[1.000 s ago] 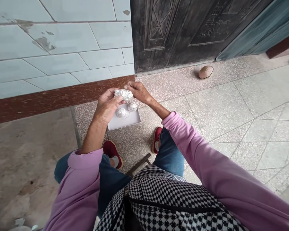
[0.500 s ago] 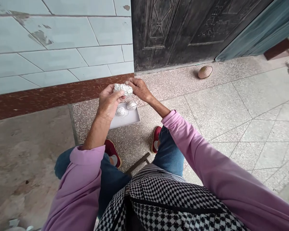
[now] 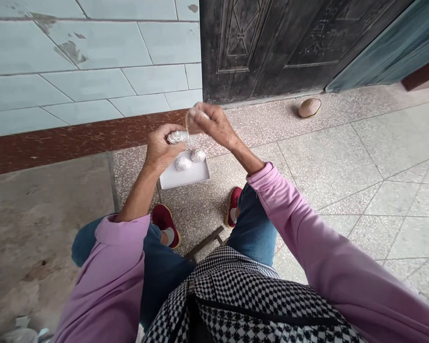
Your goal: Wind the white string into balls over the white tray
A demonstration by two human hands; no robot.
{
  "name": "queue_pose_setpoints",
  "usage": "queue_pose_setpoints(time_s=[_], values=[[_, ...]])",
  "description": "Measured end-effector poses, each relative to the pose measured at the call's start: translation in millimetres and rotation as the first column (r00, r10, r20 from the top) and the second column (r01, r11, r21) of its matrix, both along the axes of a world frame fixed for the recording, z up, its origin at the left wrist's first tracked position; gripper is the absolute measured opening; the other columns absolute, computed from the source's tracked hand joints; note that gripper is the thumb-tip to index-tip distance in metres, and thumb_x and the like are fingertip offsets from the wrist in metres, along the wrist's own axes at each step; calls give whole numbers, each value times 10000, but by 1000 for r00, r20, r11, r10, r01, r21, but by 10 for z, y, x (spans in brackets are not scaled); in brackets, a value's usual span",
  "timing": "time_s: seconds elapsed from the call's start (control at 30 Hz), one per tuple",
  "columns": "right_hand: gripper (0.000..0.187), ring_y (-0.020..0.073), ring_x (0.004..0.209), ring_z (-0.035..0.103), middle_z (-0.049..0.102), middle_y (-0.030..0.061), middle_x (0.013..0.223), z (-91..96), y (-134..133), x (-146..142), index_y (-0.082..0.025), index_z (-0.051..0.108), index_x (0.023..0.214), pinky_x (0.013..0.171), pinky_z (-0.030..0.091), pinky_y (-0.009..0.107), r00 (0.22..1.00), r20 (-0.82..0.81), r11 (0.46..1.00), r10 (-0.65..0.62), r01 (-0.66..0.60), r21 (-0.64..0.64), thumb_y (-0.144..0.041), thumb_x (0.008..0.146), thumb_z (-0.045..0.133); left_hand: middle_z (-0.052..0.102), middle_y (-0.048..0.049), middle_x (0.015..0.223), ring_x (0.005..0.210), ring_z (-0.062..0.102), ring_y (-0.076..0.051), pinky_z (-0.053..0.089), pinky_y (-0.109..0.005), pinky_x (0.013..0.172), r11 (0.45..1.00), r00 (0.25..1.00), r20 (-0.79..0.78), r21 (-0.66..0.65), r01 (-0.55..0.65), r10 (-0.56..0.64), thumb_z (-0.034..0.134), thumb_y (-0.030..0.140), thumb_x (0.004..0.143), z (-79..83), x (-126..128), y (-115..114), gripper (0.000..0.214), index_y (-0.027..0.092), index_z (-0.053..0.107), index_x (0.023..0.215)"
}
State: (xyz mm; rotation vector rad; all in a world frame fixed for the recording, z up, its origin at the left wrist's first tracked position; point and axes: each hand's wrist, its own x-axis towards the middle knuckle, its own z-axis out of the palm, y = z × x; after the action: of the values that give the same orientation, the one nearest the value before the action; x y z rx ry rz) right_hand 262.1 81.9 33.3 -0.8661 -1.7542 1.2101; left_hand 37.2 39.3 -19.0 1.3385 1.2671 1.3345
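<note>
Here, just left of the frame's centre, the silver bundle (image 3: 177, 137) sits in your left hand (image 3: 160, 150), thumb and curled fingers closed round it so that only its crinkled, shiny top shows above them. From it a thin strand (image 3: 187, 128) rises to your right hand (image 3: 214, 125), which is held a little higher and to the right, its fingertips pinched tight on the strand's upper end; that end is blurred, so you cannot tell how much of it lies inside the pinch. Directly below both hands a white tray (image 3: 191, 177) lies flat on the speckled floor (image 3: 325, 157), and in its upper half rest two silver balls, the left ball (image 3: 183, 163) and the right ball (image 3: 198, 155), just beside each other. Lower in the frame your red shoes flank the tray, the left shoe (image 3: 166, 224) and the right shoe (image 3: 233, 206), with a dark bar (image 3: 205, 243) lying slantwise between your knees. A checked bag (image 3: 253, 305) fills the bottom centre. Across the upper left runs a pale tiled wall (image 3: 93, 71) with a red-brown band (image 3: 57, 143) at its foot; a dark door (image 3: 271, 43) stands at top centre, and a small oval object (image 3: 309, 107) lies on the floor near its lower right corner.
</note>
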Motion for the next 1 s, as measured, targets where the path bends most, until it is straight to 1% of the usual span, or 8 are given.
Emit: queue_pose_setpoints(time_s=[0.13, 0.27, 0.37, 0.43, 0.5, 0.63, 0.8, 1.0], values=[[566, 107, 724, 402, 404, -79, 718, 44, 208, 55, -223, 574, 931, 683, 382, 234, 984, -16, 967, -175, 169, -189, -367, 1479, 562, 869, -78, 1038, 889, 766, -249, 647, -354, 796, 981, 967, 186, -55, 184, -171, 1078, 223, 674, 118, -3, -123, 464, 223, 932, 1115], [541, 129, 630, 199, 286, -123, 678, -29, 273, 70, -264, 572, 994, 546, 255, 258, 992, -36, 920, -123, 101, -378, -554, 1447, 639, 848, -120, 1025, 881, 812, -277, 711, -399, 771, 940, 890, 380, -125, 318, -250, 1063, 226, 683, 245, -60, -180, 486, 200, 900, 1140], [573, 143, 621, 150, 247, -135, 678, -111, 273, 78, -279, 575, 1019, 530, 217, 269, 994, -58, 911, -97, 65, -406, -696, 1396, 683, 843, -110, 999, 894, 842, -301, 757, -439, 798, 915, 855, 438, -151, 374, -277, 1021, 201, 684, 318, -79, -225, 472, 205, 889, 1137], [608, 148, 629, 201, 277, -126, 688, -173, 245, 53, -279, 564, 993, 547, 252, 273, 996, -19, 932, -85, 73, -356, -725, 1345, 781, 867, -101, 1046, 954, 863, -312, 790, -455, 851, 924, 842, 472, -132, 360, -260, 1011, 184, 673, 362, -80, -239, 493, 226, 907, 1153], [604, 146, 666, 307, 359, -101, 715, -230, 167, -2, -268, 546, 940, 610, 331, 272, 997, 53, 960, -51, 63, -272, -613, 1349, 827, 881, -95, 1101, 1037, 883, -323, 804, -446, 893, 950, 849, 485, -100, 295, -213, 1013, 178, 709, 397, -92, -225, 463, 251, 913, 1155], [501, 155, 768, 476, 520, -45, 793, -284, -141, -109, -213, 645, 918, 769, 450, 296, 973, 202, 990, 108, -86, -116, -324, 1403, 704, 875, -108, 1147, 1203, 892, -343, 805, -440, 1001, 993, 872, 485, -50, 107, -70, 1032, 214, 852, 392, -153, -134, 291, 253, 858, 1083], [453, 185, 848, 577, 648, -5, 908, -233, -477, -108, -196, 758, 1081, 897, 508, 330, 925, 281, 956, 255, -284, 69, -432, 1443, 623, 895, -99, 1220, 1307, 848, -339, 776, -421, 1031, 996, 887, 456, -73, -45, 74, 1087, 217, 795, 291, -178, -43, 406, 267, 776, 1052], [480, 212, 955, 675, 742, 40, 976, -130, -540, -71, -195, 765, 1076, 983, 525, 343, 889, 409, 950, 207, -283, 134, -460, 1451, 625, 913, -52, 1217, 1118, 766, -236, 661, -400, 1039, 988, 976, 205, -149, -46, 76, 946, 225, 826, 283, -39, -84, 429, 202, 790, 1225]])
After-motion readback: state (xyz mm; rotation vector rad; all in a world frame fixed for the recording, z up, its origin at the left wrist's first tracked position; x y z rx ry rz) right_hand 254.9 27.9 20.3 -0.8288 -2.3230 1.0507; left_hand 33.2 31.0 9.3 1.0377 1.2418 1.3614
